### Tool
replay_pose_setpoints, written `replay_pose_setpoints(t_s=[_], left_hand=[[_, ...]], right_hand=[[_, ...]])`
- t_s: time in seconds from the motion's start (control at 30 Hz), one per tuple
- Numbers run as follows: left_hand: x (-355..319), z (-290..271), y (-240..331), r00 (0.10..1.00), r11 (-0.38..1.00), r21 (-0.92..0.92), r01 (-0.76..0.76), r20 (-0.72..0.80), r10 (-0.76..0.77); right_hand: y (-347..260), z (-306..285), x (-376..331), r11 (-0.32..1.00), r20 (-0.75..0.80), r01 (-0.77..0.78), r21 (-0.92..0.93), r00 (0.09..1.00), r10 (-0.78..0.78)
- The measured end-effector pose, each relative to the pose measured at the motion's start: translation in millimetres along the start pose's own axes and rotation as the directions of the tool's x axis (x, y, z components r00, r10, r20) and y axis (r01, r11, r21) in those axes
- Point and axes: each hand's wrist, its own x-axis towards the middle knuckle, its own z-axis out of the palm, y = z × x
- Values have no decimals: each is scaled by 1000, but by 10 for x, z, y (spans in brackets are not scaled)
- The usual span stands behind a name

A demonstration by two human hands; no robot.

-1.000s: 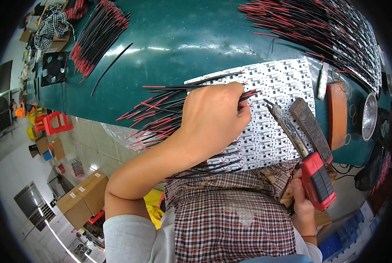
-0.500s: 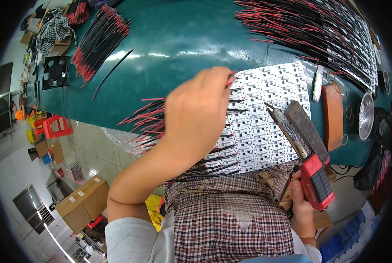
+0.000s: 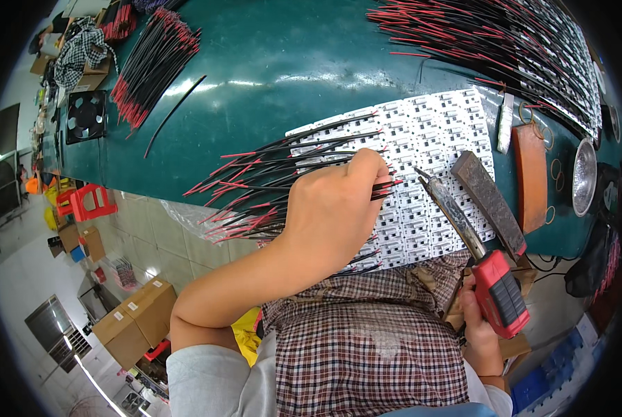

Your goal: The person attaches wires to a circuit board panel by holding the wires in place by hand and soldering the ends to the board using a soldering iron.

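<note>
A white panel of small circuit boards (image 3: 436,139) lies on the green table (image 3: 269,76). Red and black wire pairs (image 3: 255,181) fan out from its left side. My left hand (image 3: 332,208) rests over the panel's left part, fingers closed on a red-tipped black wire pair (image 3: 384,187) at the boards. My right hand (image 3: 481,326), low at the right, grips a soldering iron with a red handle (image 3: 498,292); its metal tip (image 3: 422,174) points at the panel just right of my left fingers.
A dark rectangular block (image 3: 488,201) lies beside the iron. A bundle of red-black wires (image 3: 151,62) lies at the far left, more wired panels (image 3: 519,48) at the far right. A black fan (image 3: 86,115), a brown pad (image 3: 530,174) and a metal dish (image 3: 584,174) also sit here.
My left hand lifted up and left off the panel, then came back down onto its left part with a wire pair. The soldering iron stayed almost still.
</note>
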Motion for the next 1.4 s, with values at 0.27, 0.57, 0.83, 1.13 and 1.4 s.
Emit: replay_pose_setpoints(t_s=[0.27, 0.57, 0.83, 1.13, 1.4], left_hand=[[9, -16, 28, 994, 997, 49, 55, 88, -59], [24, 79, -9, 1000, 998, 65, -8, -20, 10], [31, 107, -15, 998, 996, 84, -30, -50, 34], [58, 96, 7, 998, 993, 108, -46, -45, 51], [135, 72, -27, 997, 998, 40, -44, -58, 46]], right_hand=[[-87, 42, 74, 996, 38, 91, -3, 995, -90], [-248, 37, 274, 970, 108, 220, -101, 972, -209], [-259, 66, 307, 978, 119, 199, -67, 975, -190], [-198, 60, 177, 998, 34, 38, 43, 999, -39], [-201, 52, 222, 983, 62, 168, -67, 984, -164]])
